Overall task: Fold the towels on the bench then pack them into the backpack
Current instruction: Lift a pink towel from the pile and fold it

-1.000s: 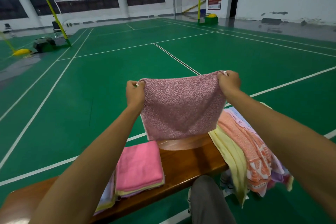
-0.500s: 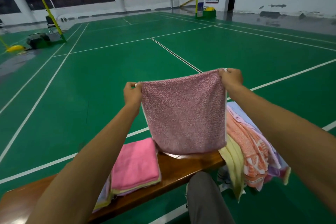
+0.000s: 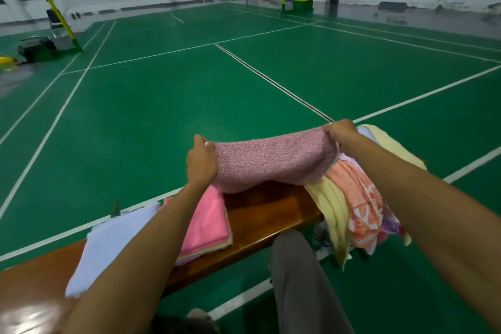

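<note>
On the glossy wooden tabletop (image 3: 260, 218), between a flat folded pink stack (image 3: 210, 221) and a rumpled heap (image 3: 355, 206), a nubby mauve terry towel (image 3: 271, 161) is held draped, its corners pinched by left hand (image 3: 202, 161) and right hand (image 3: 342, 131) fingers

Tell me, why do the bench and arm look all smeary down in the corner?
In the head view, the bench blurs and shines with white glare at the bottom left, and the court lines bend from the wide lens; the speckled pink towel stays fairly sharp.
</note>
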